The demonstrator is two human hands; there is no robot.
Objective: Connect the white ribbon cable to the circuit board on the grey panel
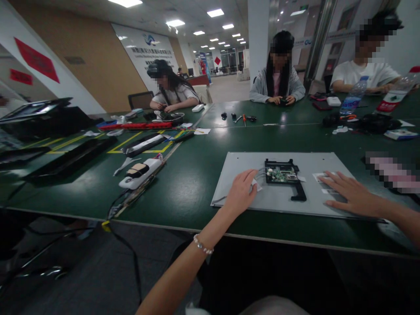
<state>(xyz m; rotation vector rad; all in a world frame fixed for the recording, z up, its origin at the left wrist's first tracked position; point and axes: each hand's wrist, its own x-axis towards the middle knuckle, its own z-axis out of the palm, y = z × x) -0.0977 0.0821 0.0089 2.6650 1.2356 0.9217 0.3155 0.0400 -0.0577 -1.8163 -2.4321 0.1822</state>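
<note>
Green worktop (183,188) spans the room, ceiling lights above. Head view, sole camera. Grey panel (316,199) lies flat near the worktop's front edge, before the wearer; long axis left to right, roughly parallel to that edge. On it: a green circuit board (278,175) in a black bracket (299,192) — the bracket's leg points toward the wearer, ending in a short foot turned left.

Left hand (241,190): over the panel, left of the board, fingers bent and thumb near them, beside thin grey cables (260,173); cannot tell whether it grips one. Right hand (352,192): laid palm-down on the panel's right part, fingers spread apart, covering part of the white labels (319,177); print there too small to read.

Leftward: white device (141,173) with black strap, long axis slanting away to the right. Far side: orange-handled screwdriver (244,120) among small tools; three co-workers seated around.

Writing: wall sign (149,48) carries a blue logo and Chinese characters — smaller Latin line not legible. Bottles at right: one blue label (350,104), one red label (390,103); brand names not readable with certainty.
</note>
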